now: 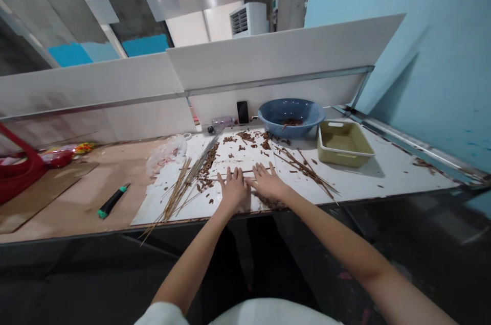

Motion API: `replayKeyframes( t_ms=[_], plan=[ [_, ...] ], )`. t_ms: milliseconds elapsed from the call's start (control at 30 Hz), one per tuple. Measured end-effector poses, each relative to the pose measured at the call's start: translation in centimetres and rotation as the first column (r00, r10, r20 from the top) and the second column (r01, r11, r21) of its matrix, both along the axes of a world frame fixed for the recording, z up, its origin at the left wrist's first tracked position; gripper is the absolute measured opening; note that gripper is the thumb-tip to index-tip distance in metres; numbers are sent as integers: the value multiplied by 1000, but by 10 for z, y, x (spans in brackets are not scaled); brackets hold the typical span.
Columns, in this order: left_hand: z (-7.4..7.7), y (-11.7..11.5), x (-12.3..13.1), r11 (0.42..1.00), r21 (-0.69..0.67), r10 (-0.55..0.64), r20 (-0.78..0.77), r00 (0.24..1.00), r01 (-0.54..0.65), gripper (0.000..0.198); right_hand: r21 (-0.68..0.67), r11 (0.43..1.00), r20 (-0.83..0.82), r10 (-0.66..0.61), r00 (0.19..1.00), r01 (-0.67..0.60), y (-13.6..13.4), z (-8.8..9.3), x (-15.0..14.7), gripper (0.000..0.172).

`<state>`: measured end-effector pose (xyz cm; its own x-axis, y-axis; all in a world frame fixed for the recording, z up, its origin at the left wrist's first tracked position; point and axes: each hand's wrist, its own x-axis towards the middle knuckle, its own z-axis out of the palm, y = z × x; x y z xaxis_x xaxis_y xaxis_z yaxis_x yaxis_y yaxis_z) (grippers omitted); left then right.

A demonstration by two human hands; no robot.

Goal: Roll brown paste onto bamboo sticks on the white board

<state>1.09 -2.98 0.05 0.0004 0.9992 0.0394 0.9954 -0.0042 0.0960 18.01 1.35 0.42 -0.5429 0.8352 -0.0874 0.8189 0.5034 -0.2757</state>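
Observation:
My left hand (232,190) and my right hand (266,182) lie flat, side by side, on a white board (245,159), fingers spread and pointing away from me. A thin stick (245,170) runs crosswise just beyond or beneath the fingertips; I cannot tell whether they touch it. Left of my left hand, a loose bundle of thin tan sticks (184,191) fans across the board. Another bundle of brown-coated sticks (303,167) lies to the right of my right hand. Brown crumbled chips (245,137) are scattered between them.
A blue speckled basin (291,116) holding brown pieces and a pale olive rectangular tray (343,142) stand at the back. A black phone (242,112) leans on the white partition (276,56). A black-and-green utility knife (113,201) lies on the wooden tabletop (92,197) to the left.

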Motion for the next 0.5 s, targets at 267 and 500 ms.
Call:
replayKeyframes(
  t_ms=[267, 500],
  plan=[
    [11, 12, 1, 994, -57, 91, 38, 995, -89, 68, 17, 1000, 21, -26, 999, 25, 15, 6, -3, 81],
    [-1, -9, -4, 996, -44, 84, 44, 995, -82, 68, 49, 997, -11, 61, 998, -60, -3, -5, 13, 74]
  ],
)
